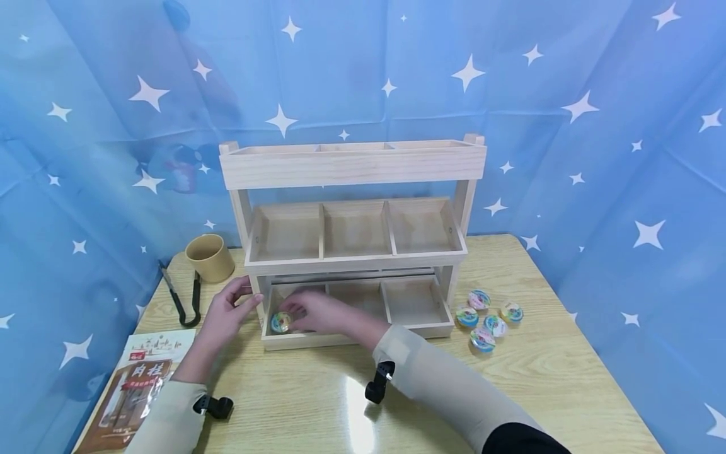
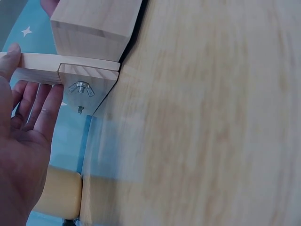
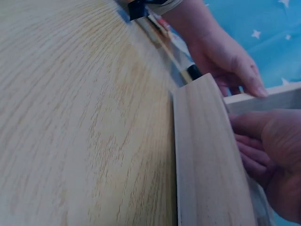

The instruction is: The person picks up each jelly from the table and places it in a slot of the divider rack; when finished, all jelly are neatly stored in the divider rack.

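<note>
A three-tier wooden rack [image 1: 351,170] with divided trays stands on the table. My left hand [image 1: 227,315] grips its left upright, thumb on one side and fingers on the other; in the left wrist view the fingers [image 2: 44,108] lie beside a wing nut [image 2: 81,87]. My right hand [image 1: 323,312] reaches into the bottom tray's left compartment. Its fingertips hold the edge of a small round cup with a colourful printed lid [image 1: 280,322]. In the right wrist view the right hand [image 3: 282,160] is behind the tray's front board [image 3: 211,160], which hides the cup.
Several similar lidded cups [image 1: 483,339] lie on the table right of the rack. At the left are a tan mug [image 1: 210,257], black tongs [image 1: 190,309] and a brown-and-white packet [image 1: 136,391]. A blue star-printed curtain [image 1: 363,69] hangs behind.
</note>
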Available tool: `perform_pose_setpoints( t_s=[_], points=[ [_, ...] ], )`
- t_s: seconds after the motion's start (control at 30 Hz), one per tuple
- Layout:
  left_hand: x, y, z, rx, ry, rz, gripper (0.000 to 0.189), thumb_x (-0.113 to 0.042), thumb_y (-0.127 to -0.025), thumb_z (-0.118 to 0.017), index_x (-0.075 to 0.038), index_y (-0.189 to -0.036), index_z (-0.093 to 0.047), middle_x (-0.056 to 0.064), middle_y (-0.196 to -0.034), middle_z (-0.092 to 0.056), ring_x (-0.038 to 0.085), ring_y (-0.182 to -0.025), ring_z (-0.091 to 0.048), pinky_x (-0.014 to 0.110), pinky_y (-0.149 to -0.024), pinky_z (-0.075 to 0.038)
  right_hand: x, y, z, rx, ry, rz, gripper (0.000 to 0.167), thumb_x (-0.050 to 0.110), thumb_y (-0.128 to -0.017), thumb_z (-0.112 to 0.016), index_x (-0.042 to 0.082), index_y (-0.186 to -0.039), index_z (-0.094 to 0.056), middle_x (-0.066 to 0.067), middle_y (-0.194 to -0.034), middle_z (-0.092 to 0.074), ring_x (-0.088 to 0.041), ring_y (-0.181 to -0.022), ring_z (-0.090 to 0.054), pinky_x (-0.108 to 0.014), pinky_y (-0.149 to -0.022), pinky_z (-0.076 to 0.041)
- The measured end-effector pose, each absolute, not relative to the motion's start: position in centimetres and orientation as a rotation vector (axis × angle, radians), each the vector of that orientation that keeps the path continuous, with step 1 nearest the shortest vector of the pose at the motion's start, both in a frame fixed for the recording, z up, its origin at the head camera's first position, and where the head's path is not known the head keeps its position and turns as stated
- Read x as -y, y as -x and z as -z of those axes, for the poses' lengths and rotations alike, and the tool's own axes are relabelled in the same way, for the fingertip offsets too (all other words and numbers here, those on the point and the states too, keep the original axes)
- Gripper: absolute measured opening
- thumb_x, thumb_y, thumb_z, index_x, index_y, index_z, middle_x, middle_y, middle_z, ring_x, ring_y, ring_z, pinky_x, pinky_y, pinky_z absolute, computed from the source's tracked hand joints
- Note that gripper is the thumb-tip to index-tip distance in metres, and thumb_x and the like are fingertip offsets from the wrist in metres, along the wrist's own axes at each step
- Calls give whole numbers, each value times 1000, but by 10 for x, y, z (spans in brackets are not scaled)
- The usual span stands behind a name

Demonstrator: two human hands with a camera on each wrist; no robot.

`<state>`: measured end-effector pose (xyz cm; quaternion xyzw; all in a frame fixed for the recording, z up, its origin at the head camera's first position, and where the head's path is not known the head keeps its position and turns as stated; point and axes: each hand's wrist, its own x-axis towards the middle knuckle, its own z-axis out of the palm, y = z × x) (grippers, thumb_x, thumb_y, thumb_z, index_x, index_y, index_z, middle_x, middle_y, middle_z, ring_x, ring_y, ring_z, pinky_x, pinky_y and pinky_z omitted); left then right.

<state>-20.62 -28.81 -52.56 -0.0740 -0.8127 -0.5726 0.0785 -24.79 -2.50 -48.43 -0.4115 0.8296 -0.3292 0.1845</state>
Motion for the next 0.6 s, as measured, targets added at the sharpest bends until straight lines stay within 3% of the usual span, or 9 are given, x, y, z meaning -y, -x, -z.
perform_pose_setpoints(
  t_s=[0.23,0.43,0.6],
  points=[
    [287,207,527,2442,208,1705,47,-16,-111,-71,-2,-155,-59,23,-143,-65,3,-120,-64,18,-94,-57,-12,235,476,-2326,1036,1243,44,21,-104,-80,8,-144,-69,-8,-138,-74,-20,-124,-70,-36,-107,-57],
    [288,207,530,2423,187,1695,45,-16,-109,-73,-2,-151,-63,25,-137,-68,1,-117,-64,16,-93,-56,-63,221,468,-2338,1029,1431,38,13,-101,-82,4,-136,-72,-14,-128,-76,-23,-114,-72,-47,-105,-59],
    [286,207,529,2418,196,1681,44,-14,-109,-74,-1,-150,-63,24,-138,-68,0,-117,-64,15,-93,-55,-114,210,469,-2460,1063,1451,31,10,-100,-83,7,-130,-75,-4,-120,-77,-19,-108,-72,-50,-99,-61]
  ],
)
